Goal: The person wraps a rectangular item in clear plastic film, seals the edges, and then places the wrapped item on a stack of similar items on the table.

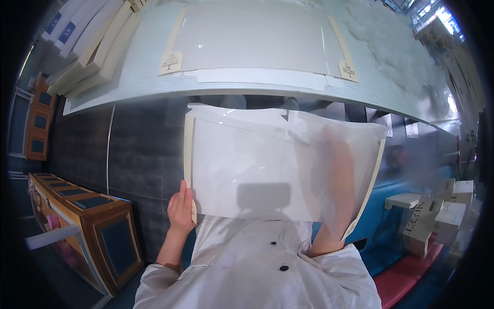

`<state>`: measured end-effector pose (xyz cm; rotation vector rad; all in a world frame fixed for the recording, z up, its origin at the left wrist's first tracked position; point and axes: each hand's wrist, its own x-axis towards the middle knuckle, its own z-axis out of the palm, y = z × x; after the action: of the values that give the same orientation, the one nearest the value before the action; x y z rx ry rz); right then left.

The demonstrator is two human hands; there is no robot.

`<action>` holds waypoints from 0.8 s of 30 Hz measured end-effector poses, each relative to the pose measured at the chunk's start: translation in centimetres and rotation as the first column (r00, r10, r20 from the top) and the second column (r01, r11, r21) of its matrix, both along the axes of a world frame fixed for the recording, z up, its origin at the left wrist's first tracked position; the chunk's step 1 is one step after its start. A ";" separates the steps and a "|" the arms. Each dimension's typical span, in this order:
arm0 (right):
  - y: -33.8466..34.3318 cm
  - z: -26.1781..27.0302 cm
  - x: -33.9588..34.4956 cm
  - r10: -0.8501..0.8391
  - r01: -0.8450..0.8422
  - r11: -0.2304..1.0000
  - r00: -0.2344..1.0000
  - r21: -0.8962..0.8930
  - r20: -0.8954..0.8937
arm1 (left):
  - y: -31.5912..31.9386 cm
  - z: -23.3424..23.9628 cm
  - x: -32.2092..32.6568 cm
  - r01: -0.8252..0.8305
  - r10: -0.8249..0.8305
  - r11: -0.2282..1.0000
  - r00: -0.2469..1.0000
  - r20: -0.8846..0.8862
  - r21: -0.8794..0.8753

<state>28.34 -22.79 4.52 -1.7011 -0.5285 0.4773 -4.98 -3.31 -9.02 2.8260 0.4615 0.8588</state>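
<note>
A translucent plastic sheet [239, 154] with cream edge strips is held up before my white coat. My left hand [181, 208] grips its left strip near the lower corner, fingers pointing up. My right hand [334, 145] and forearm show blurred through the film at the right; whether those fingers grip anything cannot be told. The sheet's right side is bent, and its right strip [372, 175] slants down to a printed tab. Beyond it, a similar clear sheet [254, 38] with cream side strips and printed tabs lies flat on the white table [131, 92].
Long cream and white cartons [104, 50] are stacked at the table's left end. Crumpled clear plastic [393, 50] covers its right part. A wooden cabinet [108, 239] stands at lower left. White boxes bearing print [422, 216] sit at the right, near a red bench surface [409, 270].
</note>
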 end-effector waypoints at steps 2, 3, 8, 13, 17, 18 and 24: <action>-0.8 -1.9 0.2 0.245 -0.026 0.916 0.826 -0.399 0.508 | -0.5 0.6 0.1 -0.037 0.033 0.997 0.998 -0.054 -0.071; -1.3 -2.7 0.0 0.227 0.016 0.924 0.782 -0.382 0.581 | -1.0 1.0 0.2 -0.052 0.050 0.998 0.997 -0.064 -0.038; -1.4 -4.2 -1.4 0.068 0.164 0.933 0.793 -0.319 0.605 | -5.6 2.6 2.9 0.205 -0.205 0.978 0.979 -0.003 0.044; -0.6 -3.1 -2.8 0.115 0.098 0.923 0.854 -0.372 0.508 | -7.9 3.0 6.6 0.249 -0.248 0.968 0.965 0.092 -0.011; -1.4 -2.9 -2.4 0.353 -0.160 0.889 0.836 -0.429 0.420 | -7.4 3.6 6.8 0.294 -0.296 0.955 0.945 -0.139 -0.032; -1.7 -2.9 -2.4 0.349 -0.210 0.877 0.897 -0.433 0.271 | -7.2 3.7 6.6 0.310 -0.309 0.950 0.933 -0.186 -0.027; -0.8 -4.6 -4.6 0.532 -0.511 0.847 0.812 0.148 -0.239 | -6.9 3.7 4.9 0.289 -0.286 0.955 0.957 -0.055 0.066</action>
<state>23.75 -23.61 -0.12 -1.3696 -0.8054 1.0613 -0.06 -10.22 -5.29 2.8828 0.0186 0.7684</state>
